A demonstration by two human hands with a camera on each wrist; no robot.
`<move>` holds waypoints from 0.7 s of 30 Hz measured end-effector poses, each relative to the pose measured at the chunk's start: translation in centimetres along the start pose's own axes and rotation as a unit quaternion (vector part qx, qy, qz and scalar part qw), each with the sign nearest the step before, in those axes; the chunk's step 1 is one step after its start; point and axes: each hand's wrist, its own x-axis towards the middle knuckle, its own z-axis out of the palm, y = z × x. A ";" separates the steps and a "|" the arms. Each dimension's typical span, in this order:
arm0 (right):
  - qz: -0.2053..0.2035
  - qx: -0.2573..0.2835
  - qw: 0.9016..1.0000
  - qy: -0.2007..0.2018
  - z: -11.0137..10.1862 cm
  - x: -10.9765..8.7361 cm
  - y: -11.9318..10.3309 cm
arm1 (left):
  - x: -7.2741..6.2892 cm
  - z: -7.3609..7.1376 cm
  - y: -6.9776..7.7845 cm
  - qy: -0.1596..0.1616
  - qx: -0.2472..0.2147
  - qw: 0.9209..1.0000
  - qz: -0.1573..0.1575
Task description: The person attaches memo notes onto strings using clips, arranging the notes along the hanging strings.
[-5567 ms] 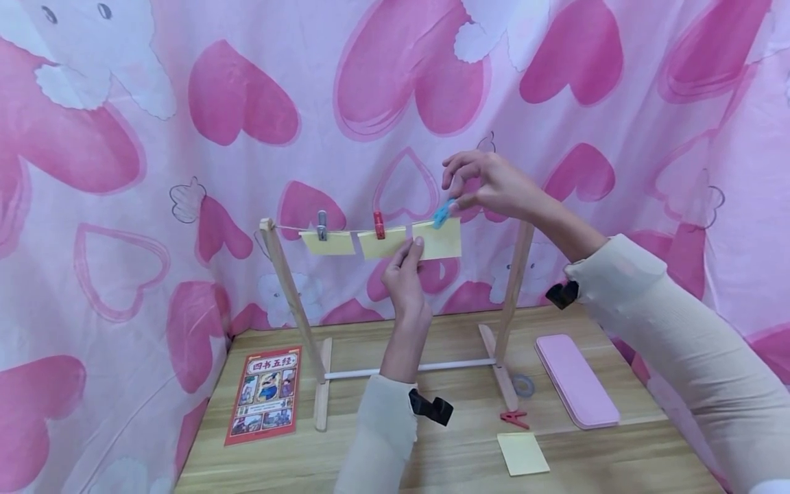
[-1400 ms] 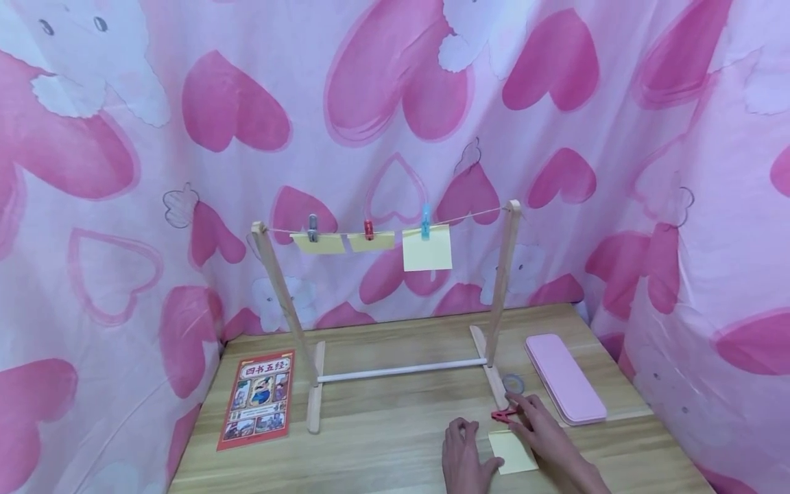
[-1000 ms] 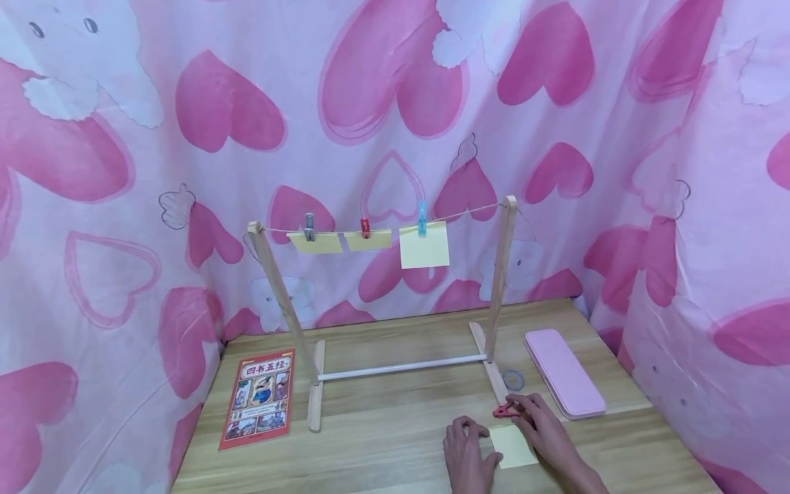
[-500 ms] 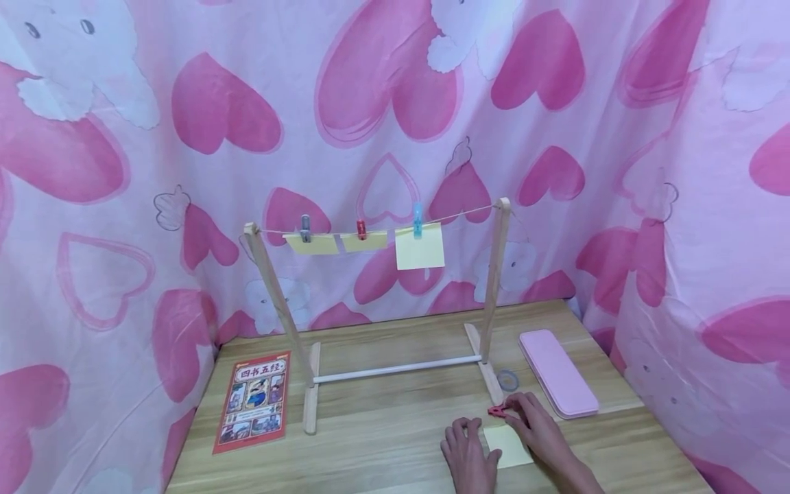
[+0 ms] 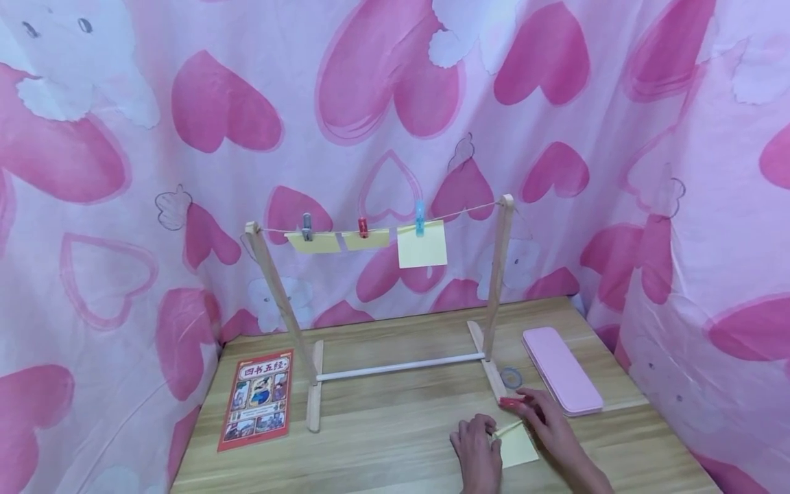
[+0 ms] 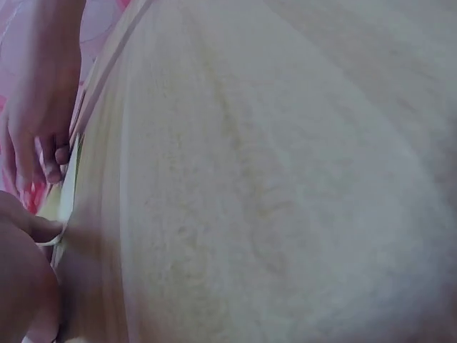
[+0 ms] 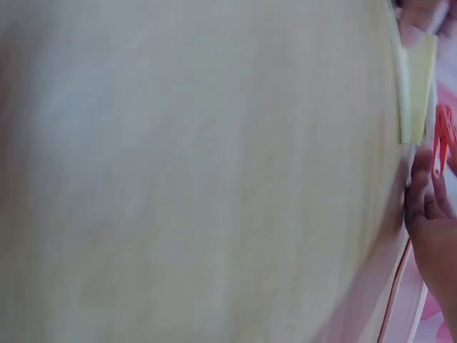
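Note:
My right hand (image 5: 555, 432) pinches a red clothespin (image 5: 511, 403) by the foot of the wooden stand. A yellow sticky note (image 5: 520, 450) lies on the table just below, its top edge slightly raised. At its left side, my left hand (image 5: 478, 449) pinches the note's edge with curled fingers. The right wrist view shows the note (image 7: 420, 93) between both hands, with the clothespin (image 7: 444, 132) beside it. Over the table, a string carries three yellow notes under a grey clothespin (image 5: 306, 227), a red one (image 5: 363, 228) and a blue one (image 5: 420, 219).
The stand has two wooden posts (image 5: 496, 274) and a white crossbar (image 5: 401, 368). A red-bordered booklet (image 5: 258, 399) lies at the left. On the right are a tape roll (image 5: 511, 378) and a pink case (image 5: 563, 370). A heart-patterned curtain (image 5: 234, 103) hangs behind.
Both hands came down from the line, leaving the third note hanging under the blue clothespin. The right hand took hold of the red clothespin on the table. The loose note's top edge has lifted.

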 end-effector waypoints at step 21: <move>0.118 0.280 0.948 0.090 -5.0 7.9 -7.3 | 13.3 -9.0 3.5 0.062 -0.464 0.874 -0.130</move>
